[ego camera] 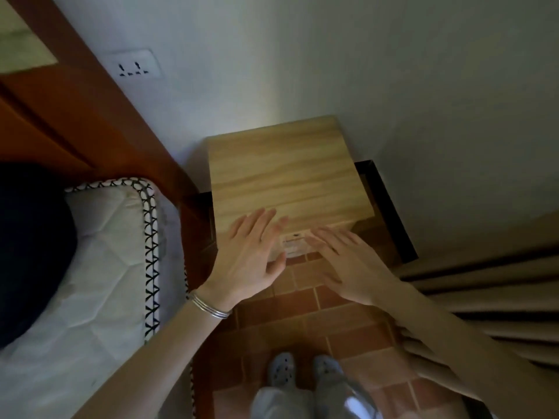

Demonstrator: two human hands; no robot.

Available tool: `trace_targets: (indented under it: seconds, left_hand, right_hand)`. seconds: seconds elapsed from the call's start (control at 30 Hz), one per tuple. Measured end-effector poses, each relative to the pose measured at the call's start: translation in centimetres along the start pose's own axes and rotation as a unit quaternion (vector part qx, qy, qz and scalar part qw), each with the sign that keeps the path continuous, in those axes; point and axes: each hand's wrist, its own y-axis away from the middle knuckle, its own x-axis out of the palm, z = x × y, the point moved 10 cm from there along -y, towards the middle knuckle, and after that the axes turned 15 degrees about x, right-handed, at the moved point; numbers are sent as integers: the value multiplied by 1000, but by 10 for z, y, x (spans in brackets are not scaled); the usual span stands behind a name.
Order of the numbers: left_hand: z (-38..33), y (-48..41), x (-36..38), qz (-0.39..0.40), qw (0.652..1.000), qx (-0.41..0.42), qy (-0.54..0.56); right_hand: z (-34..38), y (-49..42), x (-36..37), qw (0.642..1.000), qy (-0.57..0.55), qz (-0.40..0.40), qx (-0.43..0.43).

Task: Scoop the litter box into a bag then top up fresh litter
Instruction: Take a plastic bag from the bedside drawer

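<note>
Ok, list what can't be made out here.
Head view:
- Cabinet inside: top and steep angle hide it.
- Label text: blurred, right hand covers its edge.
- Dark shape on mattress: cut by left edge.
- Litter box, bag: outside the frame.

A wooden box [284, 173] of pale, straight-grained wood is seen from above. It is set upright on the tiled floor [287, 313], with its far side against the white wall [332, 55]. It is placed between the bed [106, 252] on the left and the curtain [484, 297] on the right. Its flat top is closed, so what is held inside cannot be told. A small pale label [292, 244] with a dark mark is fixed at the middle of its near face, just below the top edge. The near edge of the top is overlapped by the straight fingers of the left hand [251, 258]. The near face, right of the label, is reached by the right hand [348, 264]. A dark-edged base [390, 207] is seen jutting out from behind the box on the right.
</note>
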Motion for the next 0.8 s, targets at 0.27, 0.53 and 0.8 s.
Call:
trace_targets:
  seconds: [0.27, 0.53, 0.8]
  left_hand:
    - [19, -10, 182, 44, 998, 31, 16]
    - [32, -5, 246, 57, 998, 19, 28]
    - [32, 10, 252, 63, 997, -2, 52]
  right_hand:
    - [-23, -76, 208, 998, -6, 60, -34]
    - [-38, -125, 303, 992, 4, 122, 40]
    - [-38, -109, 310, 993, -25, 69, 94]
